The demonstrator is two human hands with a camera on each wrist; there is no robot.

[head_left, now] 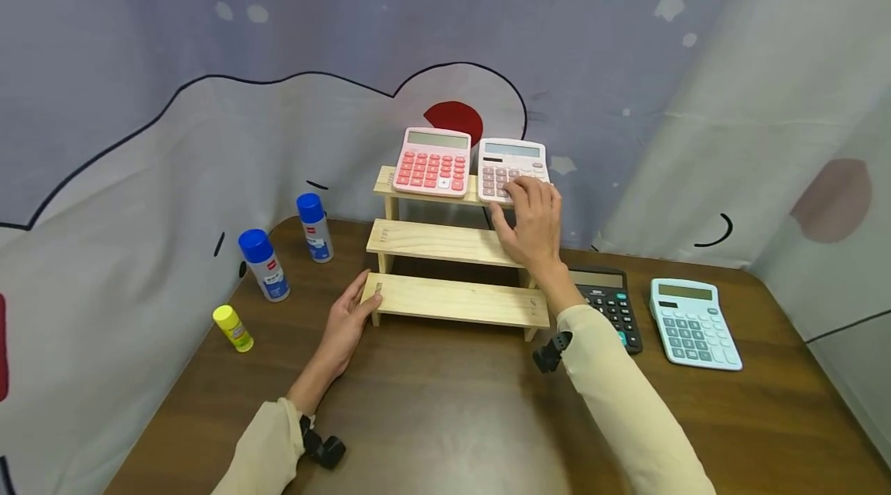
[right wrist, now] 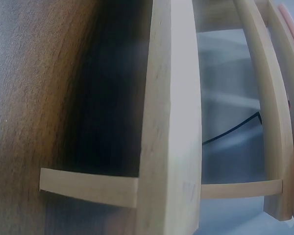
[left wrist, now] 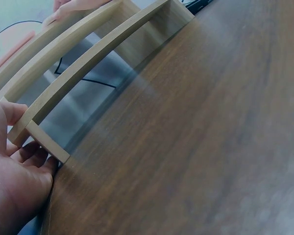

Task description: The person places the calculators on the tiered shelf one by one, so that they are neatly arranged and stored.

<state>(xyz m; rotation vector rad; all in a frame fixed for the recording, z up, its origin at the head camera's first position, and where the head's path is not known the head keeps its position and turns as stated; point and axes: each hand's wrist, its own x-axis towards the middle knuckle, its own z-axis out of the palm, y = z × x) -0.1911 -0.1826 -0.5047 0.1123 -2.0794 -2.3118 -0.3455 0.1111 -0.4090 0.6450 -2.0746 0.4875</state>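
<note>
In the head view a three-tier wooden stand point(head_left: 452, 298) rests on the table. My left hand point(head_left: 346, 322) grips the left end of its lowest tier, thumb on top and fingers by the side leg; the left wrist view shows this hand point(left wrist: 19, 181) close up. On the top tier a pink calculator point(head_left: 433, 162) leans back at the left, and a white calculator with pinkish keys point(head_left: 511, 148) leans beside it. My right hand point(head_left: 534, 224) holds the white calculator at its lower right, covering some keys. Its grasp is hidden in the right wrist view, which mostly shows the stand point(right wrist: 183, 117).
Right of the stand lie a black calculator point(head_left: 612, 299), partly behind my right forearm, and a light blue calculator point(head_left: 696, 323). At the left stand two blue-capped bottles point(head_left: 270, 274) point(head_left: 316, 232) and a yellow glue stick point(head_left: 233, 329). A printed curtain point(head_left: 334, 147) hangs behind the table.
</note>
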